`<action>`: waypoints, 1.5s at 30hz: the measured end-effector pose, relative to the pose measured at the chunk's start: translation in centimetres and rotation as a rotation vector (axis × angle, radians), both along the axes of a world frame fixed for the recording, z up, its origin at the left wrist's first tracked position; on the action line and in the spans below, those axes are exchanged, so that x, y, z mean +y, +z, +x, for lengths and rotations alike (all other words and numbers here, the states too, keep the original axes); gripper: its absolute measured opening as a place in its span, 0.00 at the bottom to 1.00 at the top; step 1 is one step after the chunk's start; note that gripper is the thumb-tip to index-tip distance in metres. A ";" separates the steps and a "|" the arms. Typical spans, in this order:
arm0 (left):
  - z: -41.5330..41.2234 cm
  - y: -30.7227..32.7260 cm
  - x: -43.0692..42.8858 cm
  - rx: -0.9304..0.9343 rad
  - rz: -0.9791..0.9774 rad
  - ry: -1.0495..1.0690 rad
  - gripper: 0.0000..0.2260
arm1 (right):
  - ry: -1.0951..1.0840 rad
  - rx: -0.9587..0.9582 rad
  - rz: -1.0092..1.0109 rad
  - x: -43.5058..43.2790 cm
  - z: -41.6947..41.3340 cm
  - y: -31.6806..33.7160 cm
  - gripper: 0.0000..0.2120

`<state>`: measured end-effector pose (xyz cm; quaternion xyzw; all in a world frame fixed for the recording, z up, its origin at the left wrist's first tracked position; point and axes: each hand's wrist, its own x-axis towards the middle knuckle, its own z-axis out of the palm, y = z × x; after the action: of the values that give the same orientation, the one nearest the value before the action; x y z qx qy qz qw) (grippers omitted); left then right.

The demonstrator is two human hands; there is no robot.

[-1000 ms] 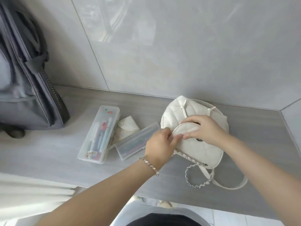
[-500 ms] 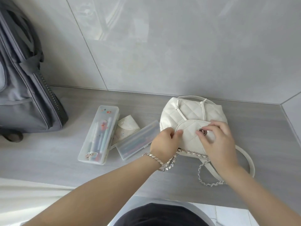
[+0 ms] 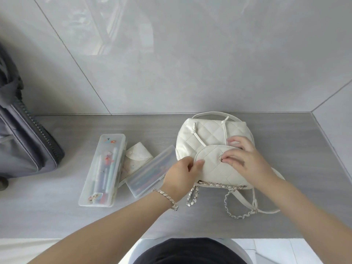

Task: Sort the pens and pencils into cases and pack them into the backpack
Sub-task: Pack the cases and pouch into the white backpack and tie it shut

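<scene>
A small white quilted backpack [image 3: 205,134] lies on the grey ledge [image 3: 152,126], its front flap facing me and its chain straps trailing toward the front edge. My left hand [image 3: 181,174] pinches the flap's left edge. My right hand [image 3: 245,159] grips the flap's right side, fingertips at the metal snap [image 3: 221,158]. Left of the backpack lie two clear plastic cases: a long one [image 3: 102,170] with pens inside and a shorter one [image 3: 150,173] with coloured pencils, angled against it.
A small cream pouch [image 3: 136,156] sits between the two cases. A dark grey bag [image 3: 22,138] stands at the far left against the tiled wall [image 3: 171,54]. The ledge ends at a corner on the right.
The backpack has been turned and laid flatter, with its flap now facing me. My right hand slid from the flap's top to the snap; my left hand kept its hold on the flap's left edge.
</scene>
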<state>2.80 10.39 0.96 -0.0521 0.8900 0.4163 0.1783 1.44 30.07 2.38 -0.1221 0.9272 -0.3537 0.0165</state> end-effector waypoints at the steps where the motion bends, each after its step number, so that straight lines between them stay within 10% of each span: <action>1: 0.2 0.0 -0.1 0.024 -0.016 -0.013 0.20 | 0.018 -0.072 -0.001 0.1 -0.1 0.5 0.08; 6: -0.3 0.6 -1.9 0.690 -0.177 -0.283 0.13 | 0.073 -0.350 -0.065 0.1 0.2 3.3 0.19; 8: -1.2 0.6 -2.2 0.546 -0.246 -0.521 0.17 | 0.189 -0.515 0.070 -0.2 1.0 4.2 0.05; 11: -1.4 -0.7 -1.9 0.387 -0.424 -0.682 0.32 | 0.109 -0.634 0.132 -0.5 2.3 3.4 0.19; 22: -0.6 -0.7 -0.3 0.363 -0.523 -0.695 0.38 | -0.282 -0.103 0.558 -4.3 3.3 -0.1 0.19; 41: -3.5 0.0 1.5 0.191 -0.418 -0.895 0.15 | -0.456 0.327 -0.330 -1.9 -5.1 9.4 0.28; 45: -3.8 0.3 1.9 0.300 -0.531 -0.865 0.21 | -0.502 0.350 -0.045 -3.3 -4.0 7.3 0.31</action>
<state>-0.98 12.30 1.23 0.3368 0.9207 0.0678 0.1852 -2.57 26.79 9.64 0.0516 0.9090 -0.3409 -0.2342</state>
